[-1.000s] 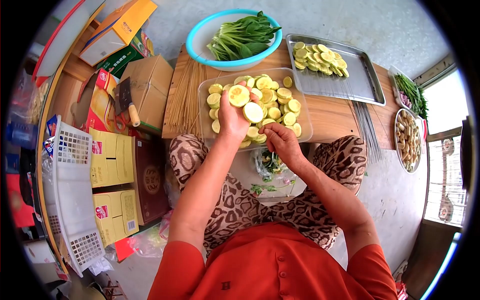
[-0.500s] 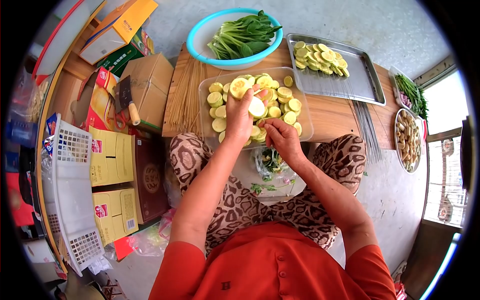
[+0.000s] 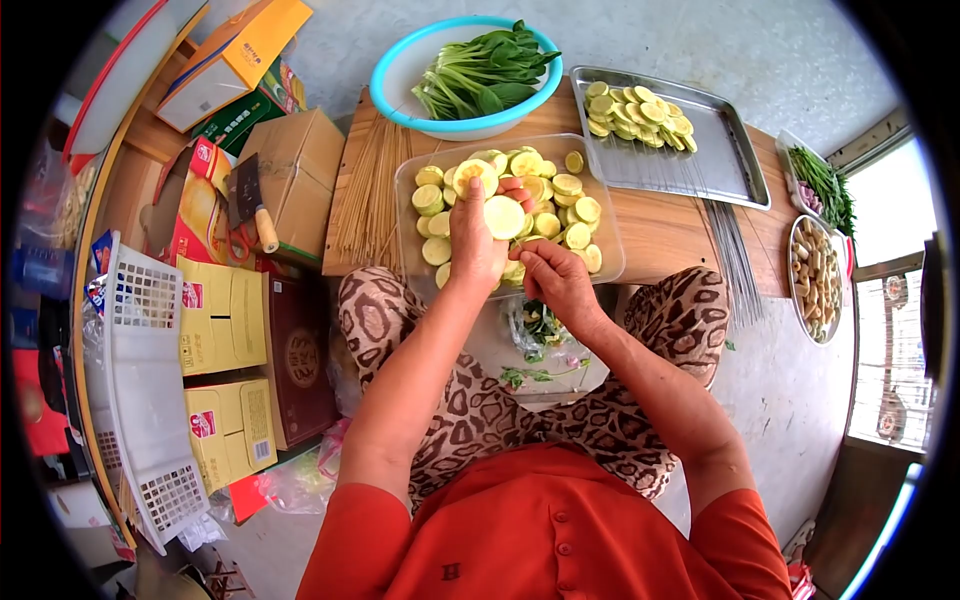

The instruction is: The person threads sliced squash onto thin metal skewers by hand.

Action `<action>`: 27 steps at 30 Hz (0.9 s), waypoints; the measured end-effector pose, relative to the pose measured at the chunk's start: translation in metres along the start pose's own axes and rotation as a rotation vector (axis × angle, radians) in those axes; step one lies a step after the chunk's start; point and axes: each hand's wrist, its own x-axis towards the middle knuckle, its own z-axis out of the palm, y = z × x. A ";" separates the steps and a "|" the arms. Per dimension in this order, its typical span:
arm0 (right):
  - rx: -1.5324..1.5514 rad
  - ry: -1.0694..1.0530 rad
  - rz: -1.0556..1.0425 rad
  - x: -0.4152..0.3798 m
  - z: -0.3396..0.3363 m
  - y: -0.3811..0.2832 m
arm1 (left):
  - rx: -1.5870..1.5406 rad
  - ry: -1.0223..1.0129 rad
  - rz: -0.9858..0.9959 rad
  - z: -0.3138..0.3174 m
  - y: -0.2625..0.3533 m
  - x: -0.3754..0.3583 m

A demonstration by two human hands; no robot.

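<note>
My left hand [image 3: 478,240] is closed on pale green zucchini slices [image 3: 504,217] above a clear plastic tub [image 3: 609,240] full of more slices. Another slice [image 3: 475,178] shows at its thumb tip. My right hand [image 3: 558,280] is just to the right, its thumb and forefinger pinched together close to the held slices. What the pinch holds is too small to make out. Thin wooden sticks [image 3: 370,200] lie left of the tub. On a metal tray [image 3: 715,130] at the back right rest skewered slices [image 3: 640,115].
A blue-rimmed basin [image 3: 385,75] of leafy greens stands behind the tub. Metal skewers [image 3: 735,265] stick out over the table's [image 3: 660,235] front edge. A bowl of mushroom-like pieces [image 3: 815,280] is at right. A cleaver [image 3: 246,190] leans by cardboard boxes [image 3: 300,165] at left.
The slice in my left hand has turned to show more of its face and shifted slightly left. My right hand has moved slightly left and down, still pinched.
</note>
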 end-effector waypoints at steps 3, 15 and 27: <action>0.019 -0.003 0.000 0.001 0.002 0.003 | -0.012 0.031 0.014 -0.002 -0.002 0.000; 0.000 -0.004 -0.005 0.005 0.005 0.004 | 0.037 0.027 -0.010 -0.003 -0.003 -0.003; -0.163 -0.063 0.011 -0.011 -0.011 -0.013 | -0.258 0.165 -0.021 -0.009 0.026 0.019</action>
